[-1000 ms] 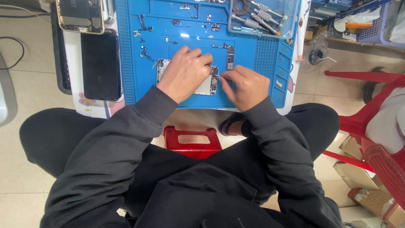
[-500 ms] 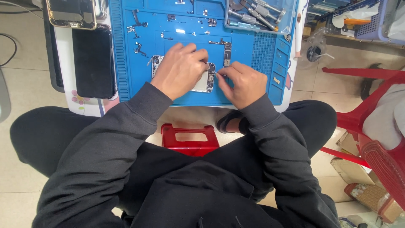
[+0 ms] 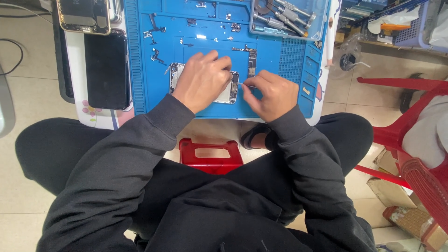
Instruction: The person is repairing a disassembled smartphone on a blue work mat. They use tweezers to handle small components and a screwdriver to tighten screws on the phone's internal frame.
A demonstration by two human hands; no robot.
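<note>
Opened phone chassis (image 3: 231, 93): lies flat at the centre of the blue work mat (image 3: 140, 70), on the tabletop.
Left hand (image 3: 201, 81): spread palm-down over the chassis, fingers curled, pressing it to the mat.
Right hand (image 3: 272, 94): at the mat's lower right, fingers pinched shut on thin metal tweezers (image 3: 243, 84), tips at the chassis's right edge.
Screwdrivers (image 3: 284, 14): tray, mat's upper right corner.
2 dark phones (image 3: 106, 70): left of the mat.
</note>
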